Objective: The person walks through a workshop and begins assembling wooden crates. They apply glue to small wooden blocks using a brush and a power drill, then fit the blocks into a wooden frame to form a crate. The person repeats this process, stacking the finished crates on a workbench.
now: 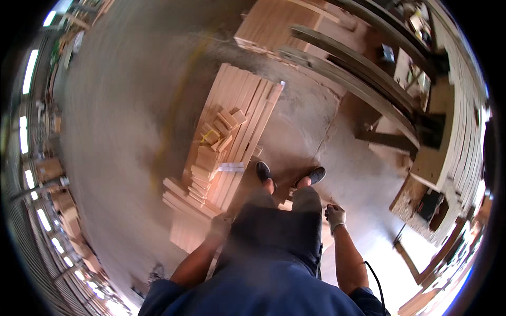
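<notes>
Two hands, set apart on either side of a dark-clad lap. Left hand [220, 225]: blurred, near the lower end of the timber; whether it was spread or pinching could not be told. Right hand, in a pale glove with dark fingertips [335, 216]: fingers curled, well clear of the timber; any small thing within could not be made out.

One stack of long, straight, light-brown wooden boards [259, 108] lay ahead of the left hand, slanting away. Upon it: a loose heap of small, pale rectangular wooden blocks [207, 158] and a flat white strip [231, 167].

Obstacles: two dark shoes [317, 175] stood ahead of and between the hands; long grey-brown wooden beams [348, 79] spanned the space far ahead of the right hand. Beyond both hands sat a broad, light-brown wooden stack [274, 26]. Brown cardboard boxes [50, 168] stood far left of the left hand.
</notes>
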`<action>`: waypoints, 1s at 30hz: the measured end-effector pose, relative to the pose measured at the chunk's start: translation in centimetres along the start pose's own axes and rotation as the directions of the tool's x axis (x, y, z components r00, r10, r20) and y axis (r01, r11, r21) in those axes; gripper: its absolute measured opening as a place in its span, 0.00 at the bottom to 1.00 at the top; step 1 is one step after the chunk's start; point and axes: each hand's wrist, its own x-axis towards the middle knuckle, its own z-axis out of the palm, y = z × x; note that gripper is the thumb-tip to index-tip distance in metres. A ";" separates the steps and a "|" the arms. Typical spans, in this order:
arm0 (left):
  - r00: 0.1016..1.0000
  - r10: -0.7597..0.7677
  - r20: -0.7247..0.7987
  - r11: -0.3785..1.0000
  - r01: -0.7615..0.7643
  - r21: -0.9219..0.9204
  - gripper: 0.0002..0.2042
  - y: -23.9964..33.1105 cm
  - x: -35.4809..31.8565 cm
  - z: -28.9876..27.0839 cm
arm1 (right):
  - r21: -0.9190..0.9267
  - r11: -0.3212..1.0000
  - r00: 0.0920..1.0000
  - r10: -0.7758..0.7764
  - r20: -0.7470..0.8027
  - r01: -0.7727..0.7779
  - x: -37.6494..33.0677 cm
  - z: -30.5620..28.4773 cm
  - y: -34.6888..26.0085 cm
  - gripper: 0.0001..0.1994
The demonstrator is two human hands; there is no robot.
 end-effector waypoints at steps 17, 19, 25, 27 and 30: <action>0.917 -0.347 -0.198 0.868 0.234 -0.438 0.14 2.8 -4.6 13.2 | -0.498 0.743 0.812 -0.104 0.575 0.448 18.0 26.5 -22.0 0.06; 0.887 -0.439 -0.143 0.816 0.327 -0.477 0.15 5.0 -3.6 13.8 | -0.502 0.814 0.865 -0.002 0.501 0.293 14.6 29.5 -25.2 0.04; 0.901 -0.410 -0.144 0.818 0.294 -0.494 0.21 7.1 0.7 16.2 | -0.516 0.837 0.905 0.061 0.421 0.183 21.6 36.7 -22.7 0.08; 0.901 -0.415 -0.129 0.782 0.280 -0.556 0.22 7.7 2.1 14.7 | -0.538 0.812 0.885 0.059 0.461 0.225 25.5 38.9 -20.9 0.10; 0.884 -0.447 -0.138 0.758 0.292 -0.583 0.23 7.7 3.9 16.0 | -0.530 0.829 0.893 0.089 0.441 0.179 29.3 41.5 -18.7 0.13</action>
